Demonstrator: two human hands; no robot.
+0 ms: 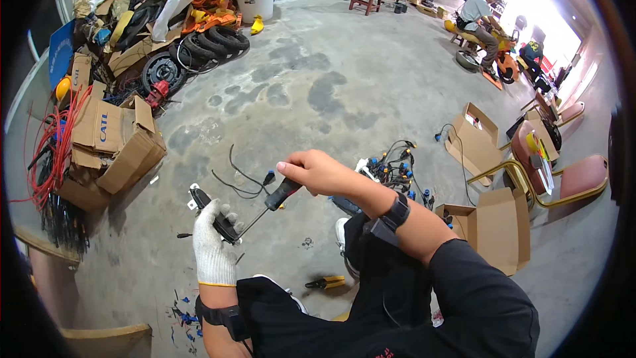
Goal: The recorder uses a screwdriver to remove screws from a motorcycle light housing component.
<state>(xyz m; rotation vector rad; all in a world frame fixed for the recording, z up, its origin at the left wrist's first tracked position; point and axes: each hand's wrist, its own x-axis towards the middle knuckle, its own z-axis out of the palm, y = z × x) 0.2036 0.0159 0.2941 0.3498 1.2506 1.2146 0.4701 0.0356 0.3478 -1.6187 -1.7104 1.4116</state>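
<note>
My left hand (215, 245), in a white knit glove, is closed around a long black part (226, 228) with a silver metal bracket at its far end. In my bare right hand (317, 172) is a screwdriver (285, 192) with a black handle. Its shaft slants down to the left, and the tip meets or lies close to the near end of the black part; which of these I cannot tell. Beyond the screwdriver, a black cable (233, 185) lies curled on the floor beside a blue-tipped connector (269, 177).
Yellow-and-black pliers (326, 282) lie between my feet. Black cables with blue and orange connectors (397, 162) are heaped ahead on the right, near open cardboard boxes (493, 229) and pink chairs (583, 178). At left stand a carton (112, 136) and tyres (205, 46). A person (477, 16) sits far right.
</note>
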